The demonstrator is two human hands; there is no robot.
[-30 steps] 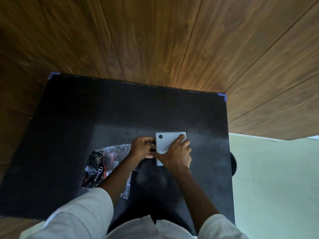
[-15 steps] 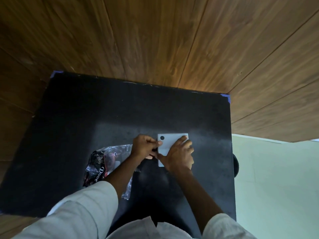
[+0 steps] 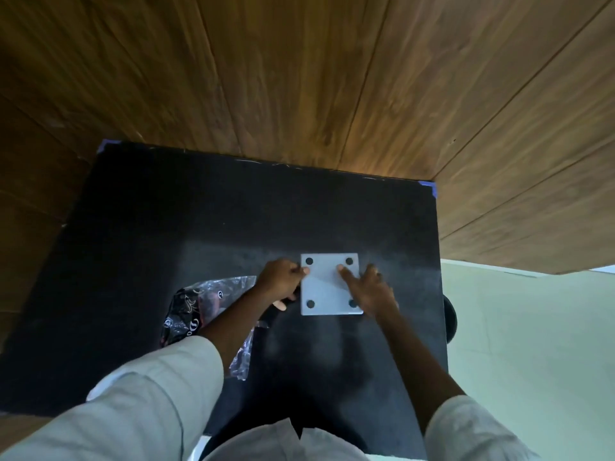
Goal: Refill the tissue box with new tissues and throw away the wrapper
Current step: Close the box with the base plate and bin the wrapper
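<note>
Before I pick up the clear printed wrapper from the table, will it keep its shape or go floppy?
The wrapper is probably floppy: it lies crumpled in thin, shiny folds. It likely weighs very little, so it may slide or drift on the black table when pushed. Pinching a fold should hold better than pressing it flat.

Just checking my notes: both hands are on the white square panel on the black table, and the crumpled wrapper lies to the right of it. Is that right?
Not quite. The head view shows the wrapper lying to the left of the panel, partly under the left arm. The rest holds: the left hand and right hand are both on the panel, on the black table.
</note>
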